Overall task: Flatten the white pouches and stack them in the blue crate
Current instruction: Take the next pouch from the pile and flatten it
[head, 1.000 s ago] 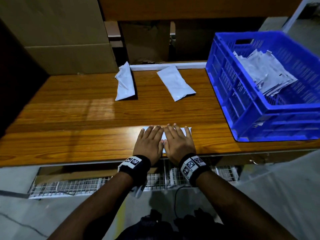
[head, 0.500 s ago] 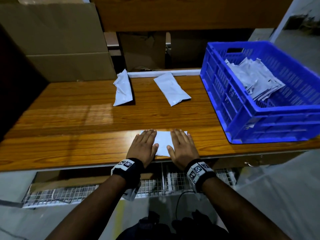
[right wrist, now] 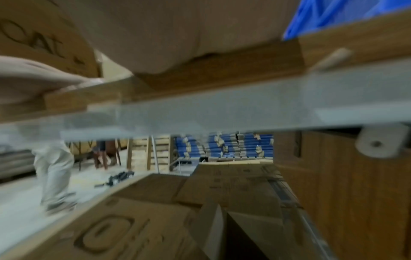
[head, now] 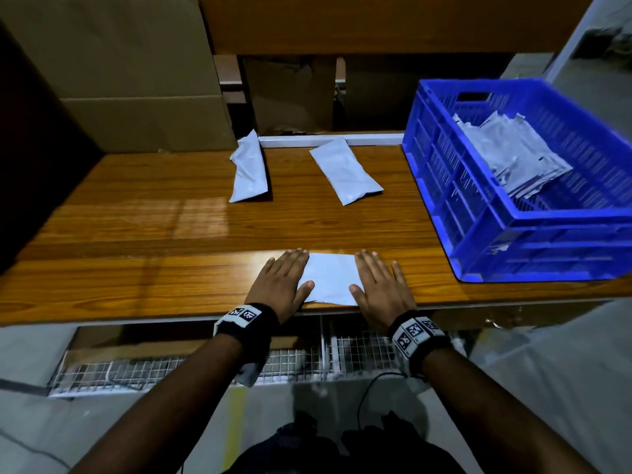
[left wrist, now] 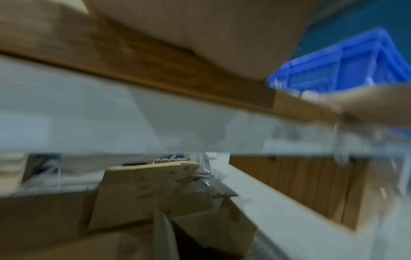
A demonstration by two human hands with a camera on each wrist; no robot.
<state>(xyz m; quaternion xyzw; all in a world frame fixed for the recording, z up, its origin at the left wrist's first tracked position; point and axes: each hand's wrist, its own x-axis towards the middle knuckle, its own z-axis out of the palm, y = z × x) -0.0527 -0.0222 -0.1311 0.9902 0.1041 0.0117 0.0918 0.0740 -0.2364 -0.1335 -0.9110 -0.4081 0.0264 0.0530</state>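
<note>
A white pouch [head: 330, 277] lies flat at the front edge of the wooden table [head: 154, 234]. My left hand [head: 280, 280] presses its left end with straight fingers. My right hand [head: 379, 285] presses its right end the same way. Two more white pouches lie at the back: a puffy one [head: 249, 169] on the left and another [head: 345, 174] beside it. The blue crate [head: 533, 230] stands at the right with a pile of flat pouches [head: 513, 155] inside. Both wrist views are blurred; the crate [left wrist: 340, 63] shows at the upper right of the left one.
Large cardboard boxes [head: 130, 80] stand behind the table on the left, and a wooden shelf spans the back. A white strip [head: 328, 140] edges the table's rear. Below the front edge runs a wire mesh rack [head: 171, 364].
My hands have slid apart along the pouch, from side by side at its middle to its two ends. The pouch's middle now shows between them.
</note>
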